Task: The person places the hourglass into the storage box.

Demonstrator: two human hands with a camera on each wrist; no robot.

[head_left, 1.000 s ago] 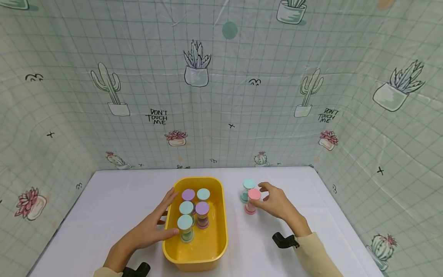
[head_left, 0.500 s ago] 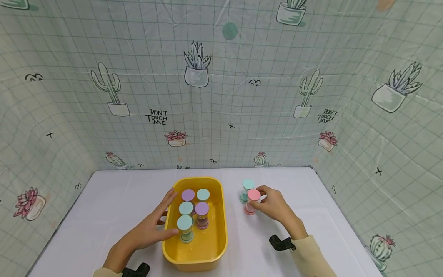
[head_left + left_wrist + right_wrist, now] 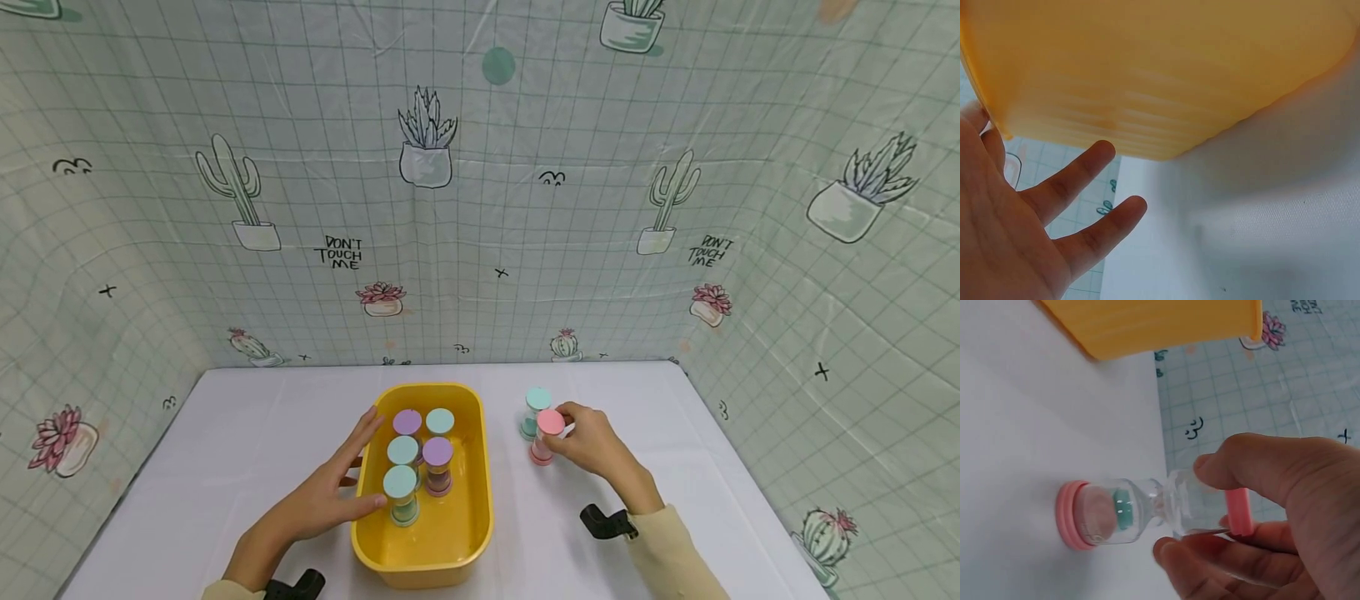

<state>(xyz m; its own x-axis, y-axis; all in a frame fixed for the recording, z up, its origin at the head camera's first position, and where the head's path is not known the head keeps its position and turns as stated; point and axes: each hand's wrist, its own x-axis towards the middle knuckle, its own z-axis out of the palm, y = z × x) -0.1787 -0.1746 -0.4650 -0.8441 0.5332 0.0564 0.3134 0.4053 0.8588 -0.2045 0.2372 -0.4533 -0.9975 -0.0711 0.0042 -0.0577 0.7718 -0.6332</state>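
Observation:
In the head view, my right hand [image 3: 600,450] pinches a pink-capped hourglass [image 3: 550,422] between thumb and fingers, near its top. The right wrist view shows its clear glass body, with pink sand in the lower bulb. Just behind it stands a mint-capped hourglass [image 3: 537,401] on the table. My left hand [image 3: 326,496] lies along the left rim of a yellow bin [image 3: 457,542], thumb and index finger at the edge. Its other fingers [image 3: 1085,169] spread straight outside the bin's wall. Upright inside the bin are several hourglasses, mint-capped [image 3: 400,482] and purple-capped [image 3: 438,452].
A white table [image 3: 255,433] carries the bin and the loose hourglasses. Behind it and at both sides hangs a grid-patterned cloth [image 3: 480,208] printed with potted cacti. Dark camera mounts [image 3: 606,522] sit on both wrists.
The right hand has settled closer around the pink-capped hourglass, its index finger now lower against it. The hourglass stays practically in place. The left hand and bin have not visibly moved.

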